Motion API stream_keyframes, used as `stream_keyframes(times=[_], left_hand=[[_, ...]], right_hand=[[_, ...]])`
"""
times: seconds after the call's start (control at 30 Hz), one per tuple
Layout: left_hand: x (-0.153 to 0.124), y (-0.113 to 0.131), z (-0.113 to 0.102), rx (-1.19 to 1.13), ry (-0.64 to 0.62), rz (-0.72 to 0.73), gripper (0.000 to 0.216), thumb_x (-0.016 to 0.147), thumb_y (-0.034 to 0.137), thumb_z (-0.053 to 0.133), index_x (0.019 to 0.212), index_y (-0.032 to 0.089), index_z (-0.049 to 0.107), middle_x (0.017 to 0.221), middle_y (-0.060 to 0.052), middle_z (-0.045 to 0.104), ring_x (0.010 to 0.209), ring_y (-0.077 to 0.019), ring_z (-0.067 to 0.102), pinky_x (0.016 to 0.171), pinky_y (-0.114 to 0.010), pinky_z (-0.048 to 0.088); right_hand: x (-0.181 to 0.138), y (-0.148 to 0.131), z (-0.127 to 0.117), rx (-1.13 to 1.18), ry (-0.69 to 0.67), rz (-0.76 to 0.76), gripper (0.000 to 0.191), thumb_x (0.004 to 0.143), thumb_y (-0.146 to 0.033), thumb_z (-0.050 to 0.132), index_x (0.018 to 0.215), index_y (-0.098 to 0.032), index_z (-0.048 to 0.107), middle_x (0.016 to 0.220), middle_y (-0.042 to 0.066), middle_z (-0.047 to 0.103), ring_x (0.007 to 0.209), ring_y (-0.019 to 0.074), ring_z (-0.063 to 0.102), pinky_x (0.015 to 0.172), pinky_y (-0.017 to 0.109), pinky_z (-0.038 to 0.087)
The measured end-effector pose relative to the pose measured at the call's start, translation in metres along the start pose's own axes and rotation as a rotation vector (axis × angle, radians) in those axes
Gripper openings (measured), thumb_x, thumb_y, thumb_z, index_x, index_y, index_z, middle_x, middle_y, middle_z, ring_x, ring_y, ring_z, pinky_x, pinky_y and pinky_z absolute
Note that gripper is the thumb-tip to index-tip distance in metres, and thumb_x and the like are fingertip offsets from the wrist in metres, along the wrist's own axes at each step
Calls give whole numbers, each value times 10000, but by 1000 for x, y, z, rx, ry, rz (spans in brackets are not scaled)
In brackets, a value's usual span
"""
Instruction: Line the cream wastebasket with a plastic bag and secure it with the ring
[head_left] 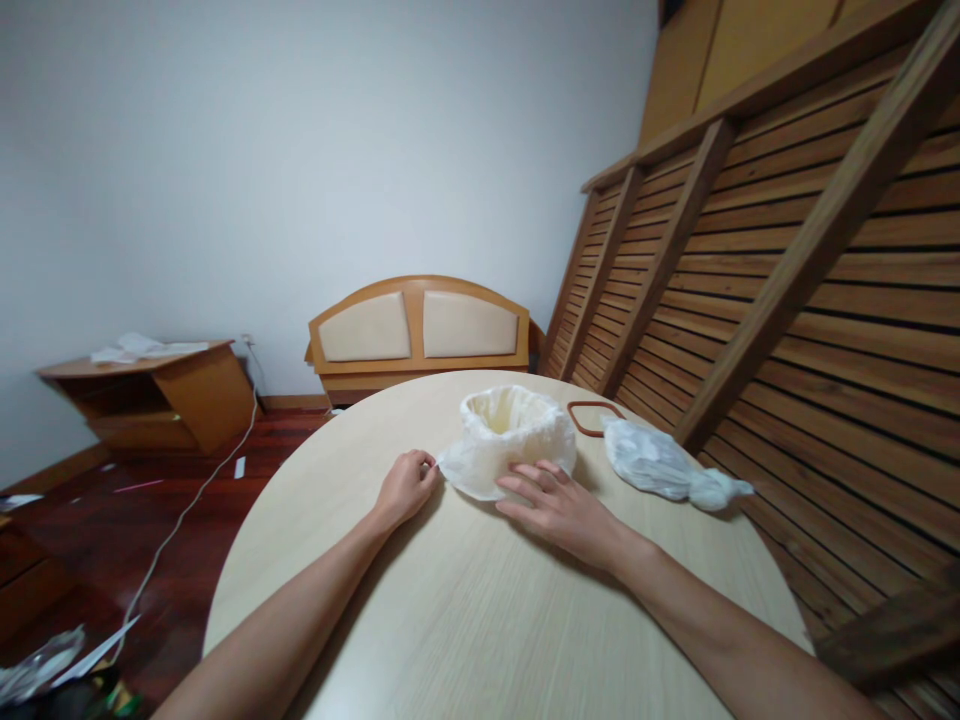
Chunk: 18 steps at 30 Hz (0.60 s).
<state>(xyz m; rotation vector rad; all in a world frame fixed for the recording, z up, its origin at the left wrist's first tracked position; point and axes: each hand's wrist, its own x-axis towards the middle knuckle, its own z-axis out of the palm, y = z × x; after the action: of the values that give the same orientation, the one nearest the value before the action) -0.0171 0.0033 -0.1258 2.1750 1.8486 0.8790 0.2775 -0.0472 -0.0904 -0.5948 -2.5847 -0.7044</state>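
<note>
On the round table stands a small bin [517,450] lined with a thin white plastic bag, whose edge is folded down over the outside. My left hand [409,485] is closed at the left of the bin, pinching a corner of the white plastic bag [461,470] that sticks out there. Against the front of the bag lies my right hand [551,505], its fingers stretched out and spread. The bin's own wall is mostly hidden by the bag.
A brown rounded ring frame [587,419] and a tied white plastic bag [660,465] lie on the round table [480,620] at the right. Wooden slats [840,330] lean beyond its right edge. A headboard [416,325] and a low cabinet [195,400] stand by the wall.
</note>
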Motion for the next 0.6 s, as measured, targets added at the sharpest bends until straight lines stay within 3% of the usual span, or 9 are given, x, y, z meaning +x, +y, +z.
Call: stream_keyframes(times=[0.17, 0.27, 0.47, 0.6], left_hand=[[-3, 2, -8, -6, -43, -47, 215, 897, 289, 504, 845, 166, 672, 854, -70, 735, 805, -196, 659, 688, -267, 428], [-6, 4, -13, -2, -97, -39, 214, 888, 287, 488, 834, 177, 664, 783, -41, 725, 724, -175, 652, 643, -254, 425], [-11, 10, -29, 104, -159, 44, 160, 803, 241, 536, 816, 185, 685, 898, -93, 722, 903, -238, 639, 779, -298, 448], [-15, 17, -39, 169, -228, 119, 94, 733, 184, 564, 706, 200, 653, 865, -95, 710, 929, -255, 626, 827, -311, 442]], right_hand=[[3, 9, -4, 42, -30, 8, 180, 990, -178, 541, 1078, -221, 693, 1054, 56, 709, 1026, 219, 576, 919, 390, 377], [3, 14, -6, 21, -14, 23, 186, 989, -167, 533, 1053, -208, 703, 1006, 64, 707, 937, 210, 576, 850, 367, 381], [0, 17, -2, -25, 11, 76, 156, 956, -150, 582, 1030, -204, 708, 1068, 73, 699, 981, 239, 569, 862, 379, 408], [0, 15, -1, 23, 32, 80, 159, 953, -160, 585, 1035, -221, 707, 1120, 75, 687, 1036, 240, 553, 903, 386, 407]])
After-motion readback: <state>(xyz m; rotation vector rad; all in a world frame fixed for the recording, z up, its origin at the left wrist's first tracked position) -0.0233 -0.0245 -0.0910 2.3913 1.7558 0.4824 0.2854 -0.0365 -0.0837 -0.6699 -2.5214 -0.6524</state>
